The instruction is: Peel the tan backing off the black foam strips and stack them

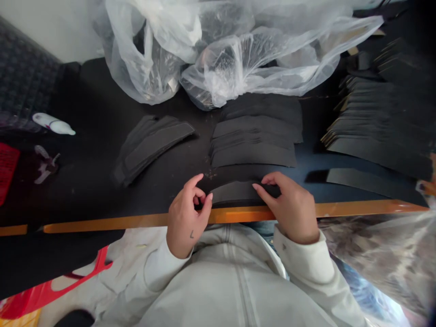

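Pale sweatshirt [218, 290] above a black curved strip [235, 193] pinched at both ends

Cuffs of that sweatshirt run out to two bare hands at the near edge of a black table [95, 190], which has an orange edge band [238, 215]. The strip lies crosswise between them, its long axis running left to right, roughly along the band, with its arc bowing away from the person. The left hand [186, 215] is curled and closed on the strip's left end, with its fingers [199, 200] bent around it. The right hand [289, 208] holds the right end, its fingertips [257, 187] pressing on the black face. Neither hand is clearly nearer; each has one end.

Just beyond lies a stack of similar black strips [254, 141], with a second, angled stack [153, 147] to its left. A larger fanned stack [378, 122] rises at the right, showing tan edges, and a single black strip [371, 184] lies in front of it. Clear plastic bags [221, 59] are heaped along the far side of the table. A white tube [54, 123] and a red item [7, 172] sit at the left, near a dark upholstered seat [23, 75] and a pale wall [51, 27].
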The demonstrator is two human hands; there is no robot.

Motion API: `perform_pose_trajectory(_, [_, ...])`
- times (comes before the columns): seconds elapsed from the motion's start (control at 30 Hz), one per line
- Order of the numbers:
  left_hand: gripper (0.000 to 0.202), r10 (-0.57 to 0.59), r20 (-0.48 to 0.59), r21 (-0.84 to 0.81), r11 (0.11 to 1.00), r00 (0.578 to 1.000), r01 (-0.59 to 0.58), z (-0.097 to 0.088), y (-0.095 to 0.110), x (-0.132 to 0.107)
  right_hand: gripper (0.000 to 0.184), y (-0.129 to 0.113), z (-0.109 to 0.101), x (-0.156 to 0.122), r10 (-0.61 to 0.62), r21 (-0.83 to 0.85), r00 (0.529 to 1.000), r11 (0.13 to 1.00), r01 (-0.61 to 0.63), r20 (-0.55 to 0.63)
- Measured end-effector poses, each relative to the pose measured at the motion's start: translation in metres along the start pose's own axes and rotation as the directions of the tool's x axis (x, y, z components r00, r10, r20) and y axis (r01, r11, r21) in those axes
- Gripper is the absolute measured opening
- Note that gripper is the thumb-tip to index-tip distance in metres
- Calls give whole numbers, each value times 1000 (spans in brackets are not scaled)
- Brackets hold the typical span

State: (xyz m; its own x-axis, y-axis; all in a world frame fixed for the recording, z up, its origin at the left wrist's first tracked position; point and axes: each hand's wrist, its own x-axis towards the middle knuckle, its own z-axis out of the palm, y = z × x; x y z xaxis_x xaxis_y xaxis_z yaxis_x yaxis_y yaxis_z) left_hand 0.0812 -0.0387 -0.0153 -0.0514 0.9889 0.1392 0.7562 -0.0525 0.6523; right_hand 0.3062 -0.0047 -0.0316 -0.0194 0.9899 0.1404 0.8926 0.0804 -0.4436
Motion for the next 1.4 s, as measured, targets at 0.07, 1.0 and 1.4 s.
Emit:
perform_pose_trajectory(0.07, [44, 3, 1, 6, 1000, 1000, -3, 1, -2, 0, 18, 0, 0, 0, -2, 2, 1000, 1000, 2, -2])
perform_pose_trajectory(1.0, [89, 635, 501, 53, 656, 588, -753, 35, 6, 27, 38, 9, -29, 0, 145, -18, 985, 989, -147, -94])
perform_pose_trajectory(1.4, [70, 668, 499, 106, 585, 552, -804, 36, 13, 22, 24, 17, -25, -3, 203, 561, 950, 770, -304, 236])
